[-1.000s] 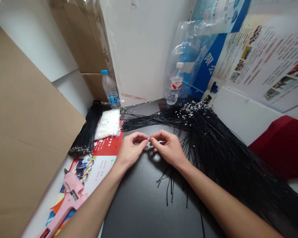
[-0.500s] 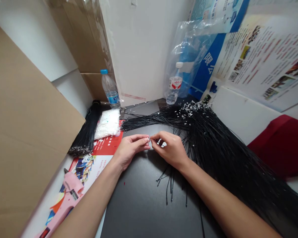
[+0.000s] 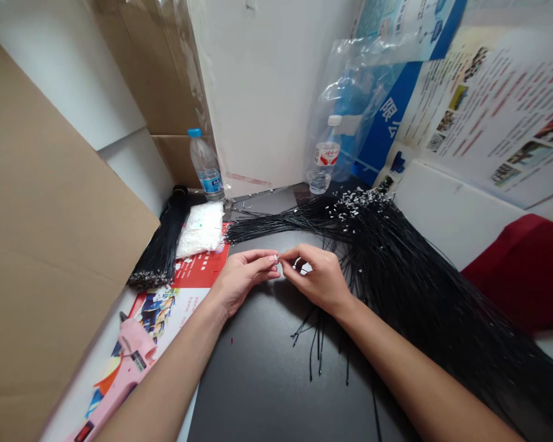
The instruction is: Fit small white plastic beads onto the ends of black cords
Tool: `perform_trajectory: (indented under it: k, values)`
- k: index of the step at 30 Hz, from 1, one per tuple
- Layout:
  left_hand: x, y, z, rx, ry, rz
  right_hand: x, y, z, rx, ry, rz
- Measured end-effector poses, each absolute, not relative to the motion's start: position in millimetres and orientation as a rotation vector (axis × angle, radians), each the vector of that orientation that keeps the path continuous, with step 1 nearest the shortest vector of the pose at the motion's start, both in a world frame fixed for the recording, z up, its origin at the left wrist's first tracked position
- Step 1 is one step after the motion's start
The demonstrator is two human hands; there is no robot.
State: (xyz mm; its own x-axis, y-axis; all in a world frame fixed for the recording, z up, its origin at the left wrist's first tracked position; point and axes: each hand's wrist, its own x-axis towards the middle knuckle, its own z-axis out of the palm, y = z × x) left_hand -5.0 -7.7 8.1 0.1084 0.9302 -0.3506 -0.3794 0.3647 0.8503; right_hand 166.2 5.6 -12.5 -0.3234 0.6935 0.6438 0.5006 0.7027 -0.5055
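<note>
At twelve o'clock the left hand point(image 3: 243, 276) pinches a white piece point(image 3: 275, 258), steadying it, I'd judge; the right hand point(image 3: 321, 276) pinches just beside, on what I can't tell. Black wires point(image 3: 405, 270) lie handy at two.

Left hand point(image 3: 247, 276) has its thumb and fingers in a pinch. Right hand point(image 3: 316, 277) is pinching too, tips just right of the left hand. Left forearm point(image 3: 168, 374) and right forearm point(image 3: 408, 374) are bare, kinda flanking it.
</note>
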Motion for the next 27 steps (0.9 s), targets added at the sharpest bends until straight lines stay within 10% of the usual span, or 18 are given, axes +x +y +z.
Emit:
perform_trajectory:
  k: [27]
  values:
    - [-7.6, -6.7, 6.3, 0.702, 1.064, 1.049, 169.8, 6.6, -8.1, -0.821, -2.23, -0.096]
